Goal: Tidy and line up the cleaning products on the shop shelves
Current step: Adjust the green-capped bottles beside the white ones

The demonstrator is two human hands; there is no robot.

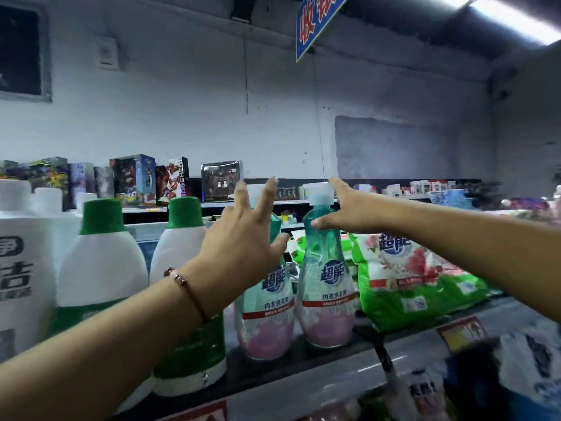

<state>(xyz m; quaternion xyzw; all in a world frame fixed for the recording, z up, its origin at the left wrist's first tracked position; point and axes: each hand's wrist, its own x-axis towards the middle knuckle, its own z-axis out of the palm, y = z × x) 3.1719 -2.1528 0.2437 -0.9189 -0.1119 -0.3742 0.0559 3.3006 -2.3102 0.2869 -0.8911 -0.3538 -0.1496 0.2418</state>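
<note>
Far left on the shelf (318, 378) stand the big white jugs (21, 268), then two white bottles with green caps (103, 262), all upright and already in a fair row. Next comes the left hand (243, 238), its fingers (270, 192) spread straight and released, gripping nothing; it hovers in front of the left teal bottle (267, 317), and whether it touches that bottle cannot be told. The right teal bottle (326, 287) stands just beside its twin, long axis vertical, white cap up, label facing outward toward the aisle. The right hand (349, 208) reaches in from the right with thumb at the neck and fingers stretched toward the cap, loose rather than clenched. Further right a green and pink detergent bag (419, 278) lies slumped on its back. The step in hand appears to be squaring the two teal bottles; the next move likely calls for closing on each neck and nudging both level with the shelf's front edge, labels kept forward.
</note>
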